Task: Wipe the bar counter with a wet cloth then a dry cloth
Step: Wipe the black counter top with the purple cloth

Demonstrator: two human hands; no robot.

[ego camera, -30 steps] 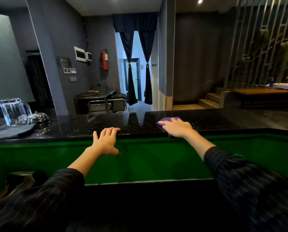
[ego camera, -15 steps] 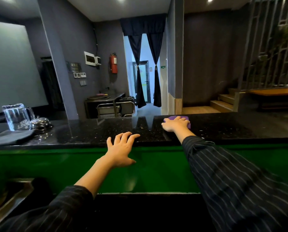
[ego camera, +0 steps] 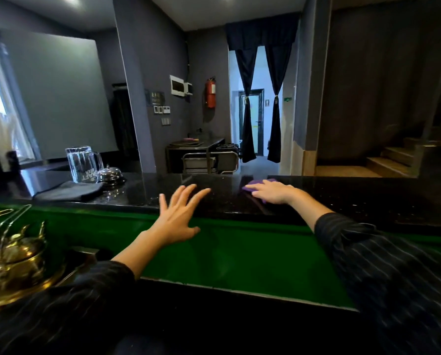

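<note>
Right hand [ego camera: 272, 192], fingers flat, presses purple cloth [ego camera: 251, 187] on far-middle bar counter [ego camera: 355, 198], now pulled back off the far edge toward spread, empty left hand [ego camera: 176, 221]; wet pass likely still mid-way.

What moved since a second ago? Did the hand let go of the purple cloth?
No. The right hand kept pressing the purple cloth flat. It slid the cloth out toward the far edge of the counter and turned, so its fingers now point left. The left hand stayed open at the near edge, with its fingers spread wider. The glass jug, bell and dark cloth stayed put.
</note>
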